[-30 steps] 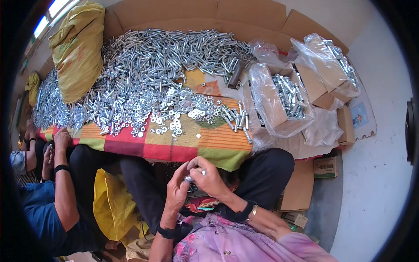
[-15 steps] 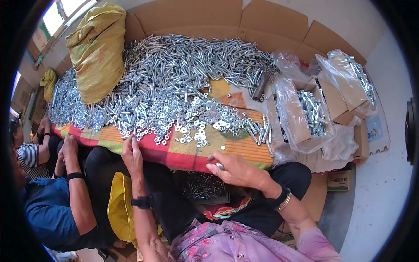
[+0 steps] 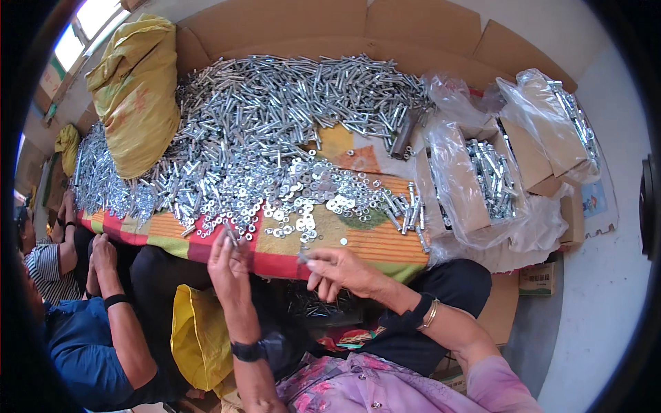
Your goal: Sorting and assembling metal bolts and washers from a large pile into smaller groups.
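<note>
Just in front of the pile's near edge, my left hand [image 3: 231, 272] is closed, pinching a slim silver bolt [image 3: 233, 236] that sticks up from the fingertips. To its right, my right hand [image 3: 342, 270] pinches a small silver metal piece [image 3: 303, 256] between thumb and forefinger; its exact kind is too small to tell. The two hands are apart, over the near edge of the checked blanket [image 3: 275, 263]. Beyond them lie loose nuts and washers [image 3: 303, 224], and behind those a big heap of silver bolts [image 3: 289, 96].
At right stand cardboard boxes [image 3: 475, 210] lined with clear plastic and filled with assembled bolts. A yellow woven sack [image 3: 138, 96] rests on the heap at left; another yellow bag [image 3: 196, 337] hangs beside my left forearm. A co-worker in a blue shirt [image 3: 89, 344] sits close at left.
My left hand has come away from the pile's edge, moving right and nearer, with a bolt showing in its fingers. My right hand has shifted left toward it, a small metal piece at its fingertips.
</note>
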